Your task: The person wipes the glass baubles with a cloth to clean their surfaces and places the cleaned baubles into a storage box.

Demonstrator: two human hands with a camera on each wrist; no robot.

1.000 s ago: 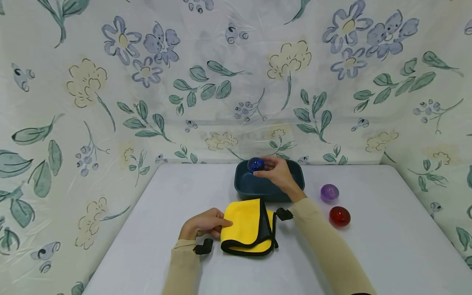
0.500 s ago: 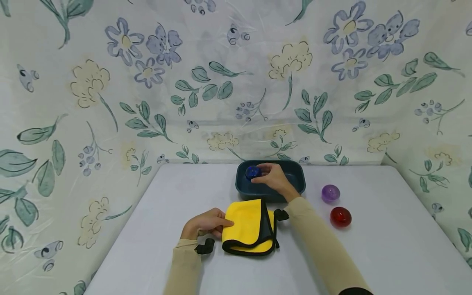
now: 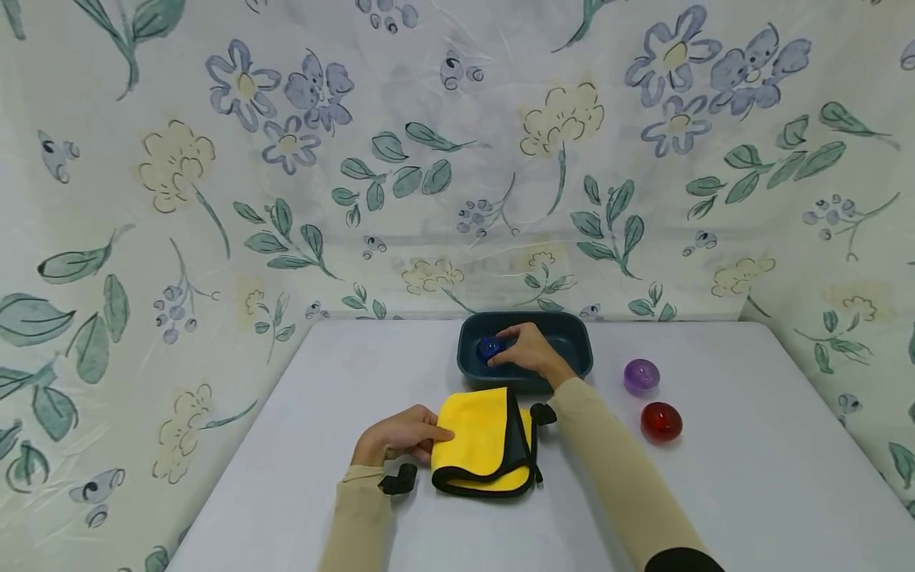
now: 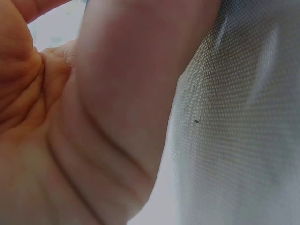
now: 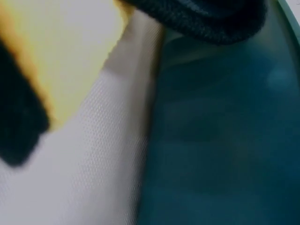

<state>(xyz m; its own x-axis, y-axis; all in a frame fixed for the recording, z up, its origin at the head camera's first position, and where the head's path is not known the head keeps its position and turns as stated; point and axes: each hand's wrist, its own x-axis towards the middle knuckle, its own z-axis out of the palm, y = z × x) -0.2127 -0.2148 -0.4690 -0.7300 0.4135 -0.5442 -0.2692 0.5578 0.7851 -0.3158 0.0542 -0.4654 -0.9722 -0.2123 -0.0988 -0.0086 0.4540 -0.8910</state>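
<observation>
While the head view takes in both hands at once, each wrist view shows only a close patch. From the head view, the right hand (image 3: 532, 353) reaches down into the dark teal tub (image 3: 572, 338), its fingers curled round the blue ball (image 3: 489, 348), which sits low inside the tub at the fingertips' left. The left hand (image 3: 399, 434) rests on the grey table (image 3: 750, 477), fingers loosely bent, their tips touching the left edge of the folded yellow cloth (image 3: 480, 441); whether they pinch that edge I cannot tell. The left wrist view gives just the palm (image 4: 70, 140) pressed close to the table's weave (image 4: 234, 140), no fingertips. The right wrist view, blurred, shows the tub's outer wall (image 5: 220, 140) beside a corner of the cloth (image 5: 61, 56), and neither fingers nor ball.

Counted: one tub, one cloth, three balls. The purple ball (image 3: 640, 375) and red ball (image 3: 661, 420) lie on the table well to the right of the right hand's fingers, near each other but apart.
</observation>
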